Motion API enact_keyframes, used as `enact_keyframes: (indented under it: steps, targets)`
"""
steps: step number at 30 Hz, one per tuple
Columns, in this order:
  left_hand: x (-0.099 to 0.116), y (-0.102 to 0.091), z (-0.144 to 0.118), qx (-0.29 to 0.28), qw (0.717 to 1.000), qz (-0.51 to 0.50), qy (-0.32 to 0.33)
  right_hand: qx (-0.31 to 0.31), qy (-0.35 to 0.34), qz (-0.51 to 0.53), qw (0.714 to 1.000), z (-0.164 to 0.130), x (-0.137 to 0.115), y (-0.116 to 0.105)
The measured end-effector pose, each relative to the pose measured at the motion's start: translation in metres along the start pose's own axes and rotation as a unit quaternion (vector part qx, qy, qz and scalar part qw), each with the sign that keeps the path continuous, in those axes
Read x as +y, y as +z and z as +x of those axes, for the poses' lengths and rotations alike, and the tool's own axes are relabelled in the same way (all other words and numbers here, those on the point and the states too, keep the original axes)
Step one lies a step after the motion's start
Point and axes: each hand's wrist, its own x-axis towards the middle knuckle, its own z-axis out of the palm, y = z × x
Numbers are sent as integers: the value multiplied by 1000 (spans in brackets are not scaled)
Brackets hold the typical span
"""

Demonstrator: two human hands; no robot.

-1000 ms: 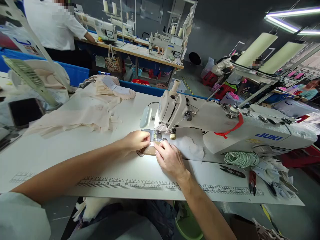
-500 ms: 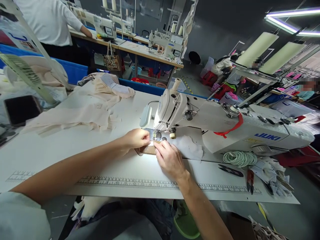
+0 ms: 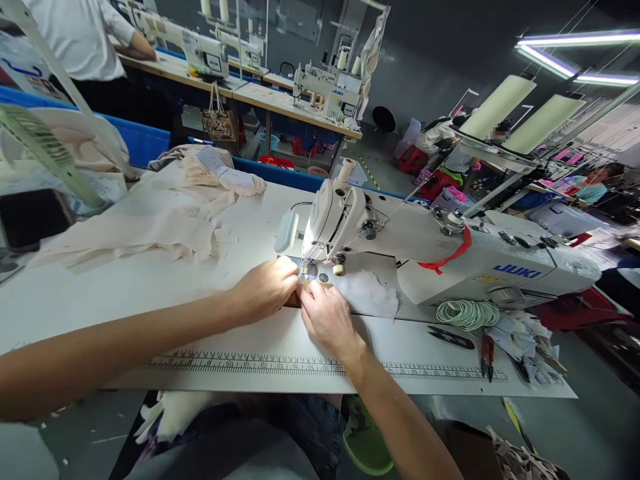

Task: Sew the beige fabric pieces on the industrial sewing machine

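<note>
Two hands pinch one small piece at the needle of the sewing machine (image 3: pixel 400 247). Piece itself mostly hidden under the fingers; a thin tan edge (image 3: pixel 325 285) shows just right of the fingertips, lying on the machine bed below the presser foot. Left hand (image 3: pixel 265 288) curled, fingertips down on the piece from the left. Right hand (image 3: pixel 325 319) closed to a pinch, coming from the near side. Fingertips of both touch right at the needle, so the piece sits directly ahead of both; neither clearly nearer. Long axis: cannot tell. White scrap (image 3: pixel 370 293) just to the right, cord coil (image 3: pixel 467 313) and snips (image 3: pixel 450 338) farther right, cream fabric pile (image 3: pixel 150 230) well left. Table (image 3: pixel 150 300) has a printed ruler (image 3: pixel 250 363) along its near edge.
</note>
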Motion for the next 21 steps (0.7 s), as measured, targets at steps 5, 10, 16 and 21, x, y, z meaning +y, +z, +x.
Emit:
enact_keyframes:
  steps: [5, 10, 16, 21]
  targets:
    - [15, 13, -25, 11, 997, 50, 63, 7, 8, 16, 1000, 0, -1, -1]
    - [14, 19, -29, 10, 995, 70, 69, 33, 11, 33, 999, -1, -1, -1]
    - [1, 21, -17, 9, 993, 85, 80, 76, 64, 38, 994, 3, 14, 4]
    - [-11, 28, -6, 14, 996, 55, 72, 123, 87, 56, 987, 3, 29, 7]
